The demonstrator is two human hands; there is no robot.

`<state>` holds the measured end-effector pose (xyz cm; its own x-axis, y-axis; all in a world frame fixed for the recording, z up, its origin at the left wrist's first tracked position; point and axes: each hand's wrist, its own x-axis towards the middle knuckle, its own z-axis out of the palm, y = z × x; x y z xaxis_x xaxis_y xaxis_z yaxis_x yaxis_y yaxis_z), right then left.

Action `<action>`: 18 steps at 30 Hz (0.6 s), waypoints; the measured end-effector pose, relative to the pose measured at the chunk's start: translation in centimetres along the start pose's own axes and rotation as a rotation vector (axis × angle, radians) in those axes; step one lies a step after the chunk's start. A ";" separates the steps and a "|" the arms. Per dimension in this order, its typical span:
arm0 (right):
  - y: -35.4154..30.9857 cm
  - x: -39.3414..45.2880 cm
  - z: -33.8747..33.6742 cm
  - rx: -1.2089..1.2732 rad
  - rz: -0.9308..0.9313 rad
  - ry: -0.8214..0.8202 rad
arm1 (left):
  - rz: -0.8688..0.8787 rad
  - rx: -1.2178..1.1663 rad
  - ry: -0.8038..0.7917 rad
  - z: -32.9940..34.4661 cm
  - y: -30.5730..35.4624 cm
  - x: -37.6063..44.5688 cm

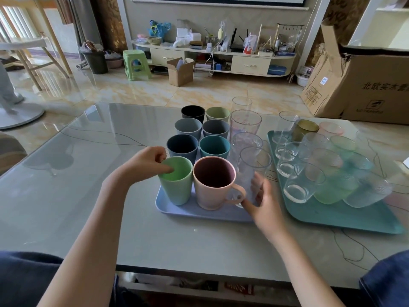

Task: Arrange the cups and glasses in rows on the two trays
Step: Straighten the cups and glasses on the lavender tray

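left hand (pixel 147 161) pinches the rim of the light green plastic cup (pixel 176 180), thumb inside, likely to square it up; right hand (pixel 263 198) fingers curl around the tall clear glass (pixel 252 171), at 3 o'clock of the pink handled mug (pixel 215 182); all on the pale blue tray (pixel 174 210); teal tray (pixel 354 216) further toward 3 o'clock, glasses already in rows.

A pale blue tray (pixel 168 210) carries upright cups in two columns running toward 12 o'clock: a light green cup (pixel 177 185) and a pink mug (pixel 213 185) nearest, then a navy cup (pixel 182 146), a teal cup (pixel 214 147), two grey ones, then black and sage. Tall clear glasses (pixel 245 127) line its 3 o'clock side. Further toward 3 o'clock, a teal tray (pixel 345 214) bears short tumblers (pixel 296 187) (clear, green, blue, pink, one amber).
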<state>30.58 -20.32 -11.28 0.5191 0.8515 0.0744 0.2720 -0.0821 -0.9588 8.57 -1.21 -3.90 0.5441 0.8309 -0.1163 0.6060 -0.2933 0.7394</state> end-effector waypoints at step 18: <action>0.1 -0.1 -0.1 -0.031 -0.019 -0.003 | -0.132 -0.133 -0.030 -0.1 -0.4 0.2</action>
<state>30.68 -20.46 -11.30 0.5114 0.8545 0.0915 0.3066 -0.0820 -0.9483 8.42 -0.91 -4.15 0.4830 0.8432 -0.2361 0.5923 -0.1161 0.7973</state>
